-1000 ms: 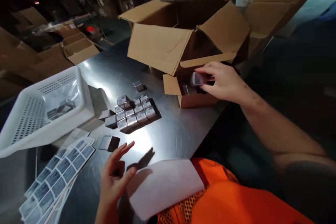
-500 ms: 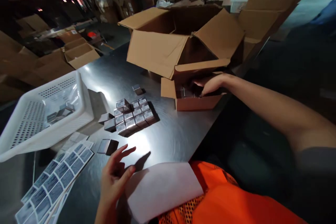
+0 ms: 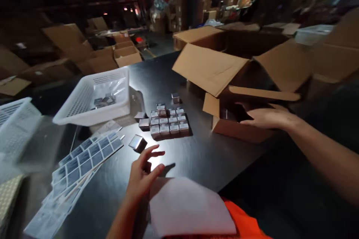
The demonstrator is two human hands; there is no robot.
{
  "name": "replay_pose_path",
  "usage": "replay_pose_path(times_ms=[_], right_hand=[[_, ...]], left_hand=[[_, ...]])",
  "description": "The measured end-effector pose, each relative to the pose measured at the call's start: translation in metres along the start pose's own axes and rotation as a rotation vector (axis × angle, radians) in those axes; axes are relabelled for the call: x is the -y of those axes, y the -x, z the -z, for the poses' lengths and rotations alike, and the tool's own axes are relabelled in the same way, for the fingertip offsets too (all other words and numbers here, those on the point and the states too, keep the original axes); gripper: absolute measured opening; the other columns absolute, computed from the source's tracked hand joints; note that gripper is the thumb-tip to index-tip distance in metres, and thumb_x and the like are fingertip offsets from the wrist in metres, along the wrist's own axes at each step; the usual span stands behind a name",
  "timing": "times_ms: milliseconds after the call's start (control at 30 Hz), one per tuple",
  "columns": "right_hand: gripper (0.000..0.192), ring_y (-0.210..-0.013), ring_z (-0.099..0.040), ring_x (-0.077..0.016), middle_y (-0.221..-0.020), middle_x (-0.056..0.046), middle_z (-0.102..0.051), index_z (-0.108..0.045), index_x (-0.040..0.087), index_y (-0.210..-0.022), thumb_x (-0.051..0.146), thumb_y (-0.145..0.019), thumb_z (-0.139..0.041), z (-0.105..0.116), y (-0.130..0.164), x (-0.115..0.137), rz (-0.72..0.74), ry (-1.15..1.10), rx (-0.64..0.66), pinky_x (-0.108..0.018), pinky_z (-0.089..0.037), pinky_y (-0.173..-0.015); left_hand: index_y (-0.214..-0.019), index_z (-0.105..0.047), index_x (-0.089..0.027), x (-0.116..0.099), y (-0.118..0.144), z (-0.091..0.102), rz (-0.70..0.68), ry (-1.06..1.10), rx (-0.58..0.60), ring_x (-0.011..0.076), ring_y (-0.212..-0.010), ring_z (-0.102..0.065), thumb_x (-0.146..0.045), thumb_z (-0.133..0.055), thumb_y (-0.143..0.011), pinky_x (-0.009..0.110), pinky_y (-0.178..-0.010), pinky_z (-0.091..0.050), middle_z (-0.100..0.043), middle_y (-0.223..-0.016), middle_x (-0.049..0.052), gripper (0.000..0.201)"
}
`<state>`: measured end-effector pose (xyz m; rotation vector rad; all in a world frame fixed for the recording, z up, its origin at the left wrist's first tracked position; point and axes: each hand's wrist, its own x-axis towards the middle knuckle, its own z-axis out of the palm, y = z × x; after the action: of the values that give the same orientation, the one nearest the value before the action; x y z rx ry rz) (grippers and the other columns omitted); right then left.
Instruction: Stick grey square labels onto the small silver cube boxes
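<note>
My left hand (image 3: 144, 170) hovers near the front of the table, its thumb and fingers apart and holding nothing. A blank white sheet (image 3: 190, 207) lies just to its right. Ahead of it, a block of small shiny silver boxes (image 3: 169, 127) with printed labels stands in rows, one box stacked on top. A single silver box (image 3: 137, 143) sits nearest the left hand. My right hand (image 3: 265, 117) reaches into a small open carton (image 3: 241, 130), thumb and fingers spread. Its fingertips are partly in shadow, and the carton's contents are mostly dark.
A large open carton (image 3: 209, 67) stands behind the small one. At left, a white plastic basket (image 3: 92, 118) holds a clear bag and several silver boxes. Sticker sheets (image 3: 86, 158) lie before it. Another white basket (image 3: 19, 127) is at the far left.
The view has swung left, so the table things appear further right. My right hand's fingers have spread inside the small carton. The left hand keeps its open pose.
</note>
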<state>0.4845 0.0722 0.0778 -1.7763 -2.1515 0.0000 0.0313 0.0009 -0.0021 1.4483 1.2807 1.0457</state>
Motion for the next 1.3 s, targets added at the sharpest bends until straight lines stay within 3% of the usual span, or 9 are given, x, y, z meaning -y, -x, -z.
replay_pose_path(times_ms=[100,167,300,433,567,733,933,1067,1300], right_hand=[[0.038,-0.082,-0.071,-0.0336,-0.092,-0.015,-0.074,-0.066,0.02,-0.121,0.039,-0.089,-0.063,0.001,0.013,0.061,0.026,0.051,-0.16,-0.046,-0.056,-0.067],[0.031,-0.083,-0.071,-0.0252,-0.094,-0.009,-0.073,-0.064,0.022,-0.122,0.035,-0.094,-0.065,-0.01,0.019,0.121,0.149,-0.175,-0.26,-0.037,-0.057,-0.07],[0.031,-0.101,-0.069,-0.0251,-0.11,-0.01,-0.072,-0.061,0.019,-0.12,0.033,-0.094,-0.069,-0.057,0.018,0.23,0.62,-0.47,0.004,-0.038,-0.058,-0.087],[0.051,-0.107,-0.066,-0.0316,-0.115,-0.015,-0.07,-0.06,0.014,-0.126,0.033,-0.084,-0.082,-0.11,0.009,0.281,0.716,-0.506,0.232,-0.046,-0.056,-0.089],[0.034,-0.095,-0.07,-0.0233,-0.109,-0.008,-0.074,-0.065,0.018,-0.118,0.02,-0.087,-0.077,-0.138,0.0,0.28,0.512,-0.681,0.299,-0.036,-0.057,-0.08],[0.035,-0.085,-0.071,-0.0182,-0.098,-0.002,-0.075,-0.07,0.02,-0.111,0.021,-0.079,-0.083,-0.143,-0.004,0.265,0.256,-0.857,0.192,-0.028,-0.056,-0.071],[0.029,-0.09,-0.073,-0.0191,-0.101,-0.005,-0.077,-0.076,0.018,-0.106,0.031,-0.081,-0.084,-0.128,-0.004,0.26,0.321,-0.914,0.145,-0.03,-0.056,-0.08],[0.034,-0.086,-0.074,-0.0196,-0.097,-0.005,-0.079,-0.075,0.016,-0.118,0.02,-0.085,-0.08,-0.128,-0.001,0.256,0.305,-0.842,0.074,-0.031,-0.056,-0.079],[0.013,-0.097,-0.072,-0.0253,-0.1,-0.008,-0.079,-0.075,0.018,-0.104,0.019,-0.096,-0.065,-0.135,0.006,0.256,0.556,-0.624,-0.154,-0.039,-0.055,-0.084]], left_hand=[[-0.116,-0.065,-0.021,-0.001,-0.005,0.003,-0.015,-0.008,-0.308,0.0089,-0.052,-0.055,-0.046,-0.074,-0.084,0.022,-0.047,-0.038,-0.078,-0.1,0.008,0.042],[-0.11,-0.066,-0.02,-0.003,-0.009,0.006,-0.05,-0.033,-0.489,0.0155,-0.068,-0.069,-0.046,-0.072,-0.085,0.022,-0.053,-0.045,-0.078,-0.09,0.007,0.037],[-0.108,-0.064,-0.02,-0.003,-0.015,0.007,-0.133,-0.072,-0.624,0.0172,-0.078,-0.074,-0.042,-0.065,-0.091,0.024,-0.068,-0.052,-0.077,-0.081,0.004,0.028],[-0.109,-0.063,-0.02,-0.002,-0.017,0.008,-0.135,-0.027,-0.604,0.0156,-0.078,-0.073,-0.044,-0.062,-0.094,0.024,-0.071,-0.052,-0.076,-0.08,0.003,0.028],[-0.109,-0.06,-0.021,-0.006,-0.02,0.019,0.079,0.246,-0.569,0.0097,-0.05,-0.059,-0.058,-0.061,-0.09,0.022,-0.052,-0.044,-0.076,-0.08,0.002,0.042],[-0.095,-0.069,-0.017,-0.009,-0.021,0.031,0.318,0.423,-0.18,0.0167,-0.061,-0.068,-0.051,-0.091,-0.059,0.025,-0.058,-0.051,-0.074,-0.074,0.005,0.055],[-0.081,-0.074,-0.016,-0.007,-0.017,0.025,0.174,0.317,-0.077,0.0152,-0.064,-0.066,-0.035,-0.093,-0.059,0.026,-0.061,-0.052,-0.074,-0.075,0.004,0.034],[-0.103,-0.072,-0.019,-0.005,-0.015,0.023,0.143,0.375,0.004,0.0145,-0.068,-0.068,-0.04,-0.087,-0.072,0.025,-0.065,-0.052,-0.074,-0.077,0.002,0.04],[-0.127,-0.061,-0.024,-0.001,-0.016,0.026,0.174,0.344,-0.067,0.0124,-0.058,-0.061,-0.057,-0.077,-0.081,0.023,-0.057,-0.049,-0.067,-0.073,-0.001,0.059]])
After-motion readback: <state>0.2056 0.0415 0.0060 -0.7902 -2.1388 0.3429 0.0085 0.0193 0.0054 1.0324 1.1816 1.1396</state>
